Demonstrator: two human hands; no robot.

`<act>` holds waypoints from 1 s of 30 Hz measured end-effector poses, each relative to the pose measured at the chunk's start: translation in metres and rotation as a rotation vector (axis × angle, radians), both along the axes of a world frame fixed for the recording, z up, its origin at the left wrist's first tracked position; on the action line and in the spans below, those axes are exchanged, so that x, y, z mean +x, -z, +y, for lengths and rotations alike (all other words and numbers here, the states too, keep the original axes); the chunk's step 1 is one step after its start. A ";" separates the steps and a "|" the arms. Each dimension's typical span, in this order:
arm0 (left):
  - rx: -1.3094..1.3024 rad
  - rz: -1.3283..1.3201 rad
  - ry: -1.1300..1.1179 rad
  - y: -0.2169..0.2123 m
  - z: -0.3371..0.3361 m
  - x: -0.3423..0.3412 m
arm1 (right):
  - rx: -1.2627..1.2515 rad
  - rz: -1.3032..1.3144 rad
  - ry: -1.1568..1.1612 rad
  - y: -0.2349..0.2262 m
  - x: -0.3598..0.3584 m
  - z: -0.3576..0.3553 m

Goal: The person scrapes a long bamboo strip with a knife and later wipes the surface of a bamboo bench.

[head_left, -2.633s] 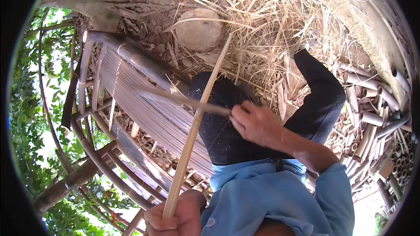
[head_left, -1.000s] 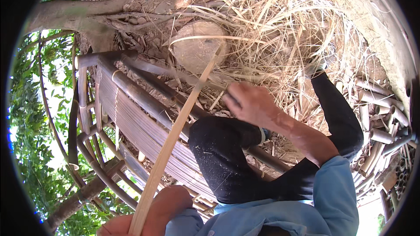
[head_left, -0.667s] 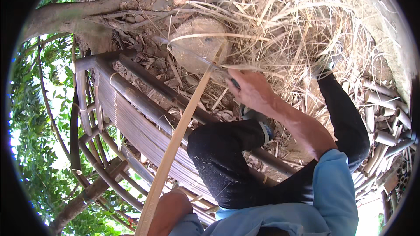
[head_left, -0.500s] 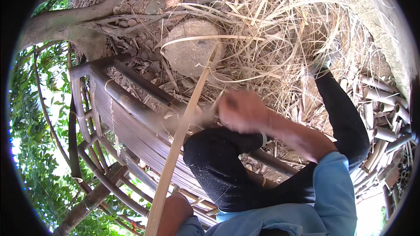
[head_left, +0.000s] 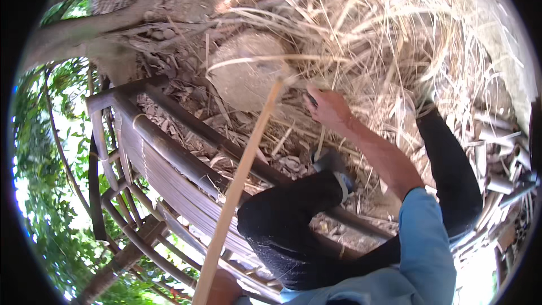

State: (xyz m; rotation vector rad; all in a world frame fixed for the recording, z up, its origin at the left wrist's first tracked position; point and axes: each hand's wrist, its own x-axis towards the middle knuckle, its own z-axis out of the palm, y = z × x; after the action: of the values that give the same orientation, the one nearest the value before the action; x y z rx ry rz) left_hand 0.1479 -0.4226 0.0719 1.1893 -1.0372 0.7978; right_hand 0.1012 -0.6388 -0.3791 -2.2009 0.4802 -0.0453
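Note:
A long pale bamboo strip (head_left: 240,183) slants from the lower edge up to a round, flat-topped block (head_left: 243,76) on the ground. My left hand (head_left: 224,289) is closed around the strip's near end, its fingers partly hidden behind it. Out in front, my right hand (head_left: 329,108) grips a knife (head_left: 312,100) by its dark handle. The blade is smeared by motion and appears close to the strip's far tip. A thin curved shaving (head_left: 276,58) lies across the block.
Tangled bamboo shavings (head_left: 361,17) cover the ground beyond my right hand. On the left a dark bamboo bench (head_left: 180,175) runs beside my bent leg (head_left: 288,220). Cut bamboo tubes (head_left: 499,158) are piled at far right. Tree roots (head_left: 84,31) spread at upper left.
My right hand with the knife has swung forward and slightly right, from beside the strip's middle to near its far tip. The strip's far end has dropped slightly; my left hand keeps its grip.

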 end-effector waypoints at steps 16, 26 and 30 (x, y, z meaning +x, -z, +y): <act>-0.023 0.024 0.014 -0.029 0.013 -0.008 | 0.002 0.040 0.117 -0.047 -0.011 0.015; 0.001 0.106 0.144 -0.041 0.032 -0.018 | 0.023 -0.469 -0.129 -0.193 -0.027 0.067; -0.032 0.034 0.076 -0.022 0.027 -0.009 | 0.125 -0.265 -0.031 -0.133 -0.017 0.045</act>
State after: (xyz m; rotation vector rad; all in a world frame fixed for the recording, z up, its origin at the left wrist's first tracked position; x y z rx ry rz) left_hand 0.1388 -0.3956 0.0938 1.1259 -1.0328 0.7298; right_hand 0.0839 -0.5936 -0.2460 -2.0418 0.2926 -0.2790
